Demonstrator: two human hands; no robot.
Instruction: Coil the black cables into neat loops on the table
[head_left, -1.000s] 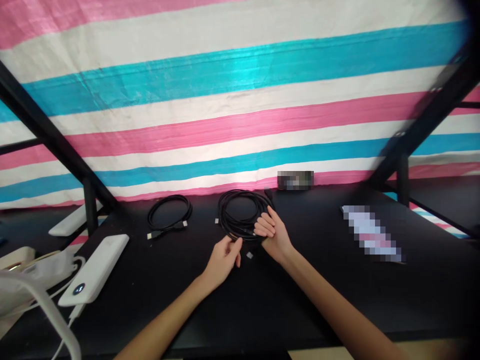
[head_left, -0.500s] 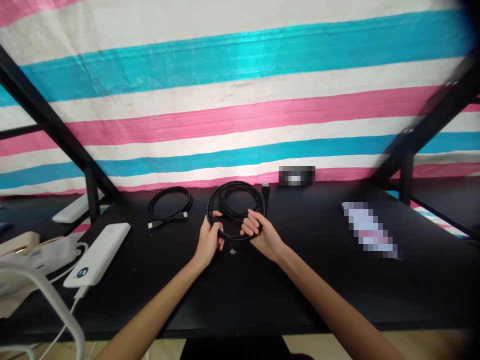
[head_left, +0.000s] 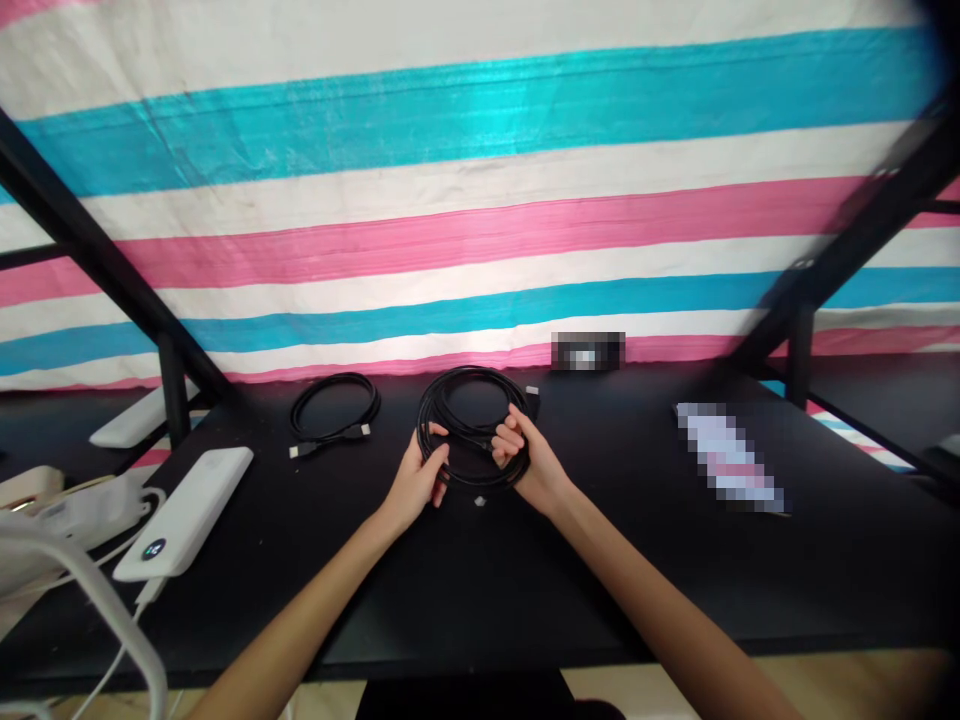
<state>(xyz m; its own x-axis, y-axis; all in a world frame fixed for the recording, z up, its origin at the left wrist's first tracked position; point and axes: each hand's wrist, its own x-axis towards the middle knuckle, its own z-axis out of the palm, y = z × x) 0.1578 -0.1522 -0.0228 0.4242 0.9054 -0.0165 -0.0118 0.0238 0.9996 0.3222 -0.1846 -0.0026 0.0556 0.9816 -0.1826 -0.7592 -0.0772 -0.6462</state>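
A black cable (head_left: pixel 472 372) is wound in several loops between my two hands, over the black table (head_left: pixel 480 580). My left hand (head_left: pixel 416 472) is closed round the left side of the coil, thumb on top. Fingers curled, my right hand (head_left: pixel 534 462) grips its right side. One plug (head_left: pixel 532 394) of the cable sticks out at the upper right, just beyond my right fingers. To the left lies a second, smaller coiled black cable (head_left: pixel 335 378) with two silver-tipped plugs pointing toward me. A small pale scrap (head_left: pixel 480 501) lies just below the held coil.
At the left are a white power bank (head_left: pixel 187 510) with a lit display, a white cord and a white curved tube (head_left: pixel 112 600). A blurred-out dark item (head_left: pixel 589 351) stands at the back; a blurred-out flat item (head_left: pixel 731 460) lies right. Black frame bars (head_left: pixel 127 275) slant at both sides.
The loops in my hands have spread slightly, and the plug at the upper right has turned, showing its metal end. My right hand has shifted a little. The view has moved slightly.
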